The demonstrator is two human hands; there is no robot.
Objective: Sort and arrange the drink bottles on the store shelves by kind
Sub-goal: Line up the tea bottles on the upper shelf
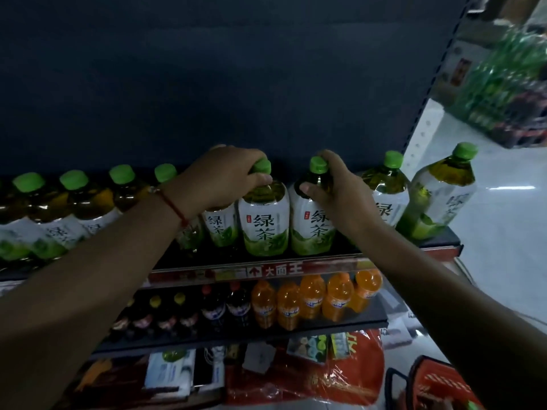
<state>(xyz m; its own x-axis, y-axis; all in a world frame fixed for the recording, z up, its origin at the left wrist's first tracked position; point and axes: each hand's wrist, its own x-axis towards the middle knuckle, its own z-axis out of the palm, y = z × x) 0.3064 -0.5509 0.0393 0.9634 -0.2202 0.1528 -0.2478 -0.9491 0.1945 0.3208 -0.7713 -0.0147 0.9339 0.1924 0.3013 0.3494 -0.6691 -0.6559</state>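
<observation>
The characters 绿茶 are printed in dark green down the white labels of the green-capped bottles (264,220) lined along the upper shelf. On the red price strip (266,272) fronting that shelf, 大面王 is displayed in white beside an arrow. Labels on the orange drink bottles (310,300) below are too blurred to be read.

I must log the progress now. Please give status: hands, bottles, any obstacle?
Left hand grips neck of one green tea bottle. Right hand grips neck of the next bottle. Both upright on top shelf. Nothing in the way.
</observation>
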